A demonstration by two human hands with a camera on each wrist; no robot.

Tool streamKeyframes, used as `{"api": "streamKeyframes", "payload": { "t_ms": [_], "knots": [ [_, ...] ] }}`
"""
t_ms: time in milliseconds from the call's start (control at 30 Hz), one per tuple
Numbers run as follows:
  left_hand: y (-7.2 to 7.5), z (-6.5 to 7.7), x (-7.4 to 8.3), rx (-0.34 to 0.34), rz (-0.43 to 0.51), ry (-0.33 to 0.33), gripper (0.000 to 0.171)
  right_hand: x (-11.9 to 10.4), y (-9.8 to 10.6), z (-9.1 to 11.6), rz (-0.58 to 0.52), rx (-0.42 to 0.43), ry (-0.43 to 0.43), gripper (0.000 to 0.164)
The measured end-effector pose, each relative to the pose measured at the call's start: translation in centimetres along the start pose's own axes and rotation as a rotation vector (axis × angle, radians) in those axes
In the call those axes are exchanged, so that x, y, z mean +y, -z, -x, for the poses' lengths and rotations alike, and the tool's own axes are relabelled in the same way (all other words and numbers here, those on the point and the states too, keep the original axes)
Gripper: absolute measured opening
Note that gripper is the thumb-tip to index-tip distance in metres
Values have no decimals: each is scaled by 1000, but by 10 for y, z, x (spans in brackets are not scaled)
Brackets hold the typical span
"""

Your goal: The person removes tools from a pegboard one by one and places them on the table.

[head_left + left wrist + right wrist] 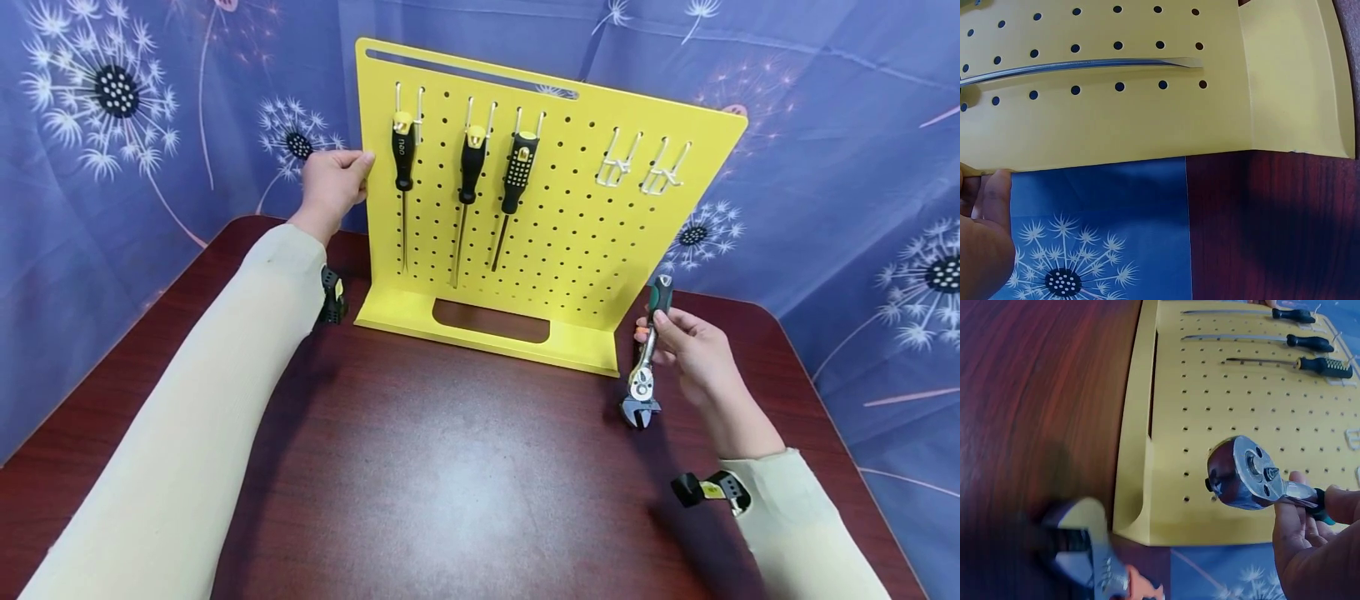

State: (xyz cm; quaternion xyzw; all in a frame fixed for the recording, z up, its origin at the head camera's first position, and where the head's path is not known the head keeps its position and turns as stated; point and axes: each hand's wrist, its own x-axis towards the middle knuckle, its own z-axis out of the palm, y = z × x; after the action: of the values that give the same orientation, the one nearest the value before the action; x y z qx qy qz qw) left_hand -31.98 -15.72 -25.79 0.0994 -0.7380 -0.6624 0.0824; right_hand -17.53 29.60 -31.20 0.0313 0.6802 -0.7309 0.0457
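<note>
My left hand (333,183) pinches the left edge of a yellow pegboard (570,233) between thumb and fingers. My right hand (693,350) grips a ratchet wrench (1244,475) by its dark green handle, its round silver head pointing down in the head view. Behind and below that head is an adjustable wrench (638,413) with an orange part, partly hidden by the ratchet; the right wrist view shows it blurred, over the table. Three black-and-yellow screwdrivers, the left one (403,150), the middle one (471,167) and the right one (519,171), hang on the board.
Two white double hooks, one (615,167) left of the other (662,177), are bare at the board's upper right. The board's base stands on a dark red wooden table (450,467). Behind hangs a blue dandelion-print cloth (225,108).
</note>
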Motion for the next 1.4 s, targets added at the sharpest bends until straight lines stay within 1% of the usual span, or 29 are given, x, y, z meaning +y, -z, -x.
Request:
{"api": "streamKeyframes", "payload": {
  "t_ms": [100,267,333,467,633,867,967,1167,1233,1400],
  "knots": [
    [0,1,0,1,4,-16,19,0,9,-2,30,-11,-63,15],
    [0,2,0,-7,34,-52,21,4,23,-7,60,31,-151,18],
    [0,2,1,-7,42,-50,22,7,29,-10,71,47,-177,17],
    [2,1,1,-6,37,-37,20,14,38,-14,111,75,-218,9],
    [2,0,1,-11,39,-38,22,21,50,-15,138,97,-252,15],
    [1,1,1,-7,16,-27,21,25,65,-21,151,63,-300,14],
    [1,2,1,-7,9,-26,22,26,70,-23,168,48,-314,20],
    [0,2,0,-12,14,-32,23,31,81,-26,215,33,-353,50],
    [-1,2,0,-17,24,-34,26,33,84,-27,223,30,-370,53],
    [-1,2,0,-24,43,-45,30,37,91,-30,203,22,-401,46]
  ]
}}
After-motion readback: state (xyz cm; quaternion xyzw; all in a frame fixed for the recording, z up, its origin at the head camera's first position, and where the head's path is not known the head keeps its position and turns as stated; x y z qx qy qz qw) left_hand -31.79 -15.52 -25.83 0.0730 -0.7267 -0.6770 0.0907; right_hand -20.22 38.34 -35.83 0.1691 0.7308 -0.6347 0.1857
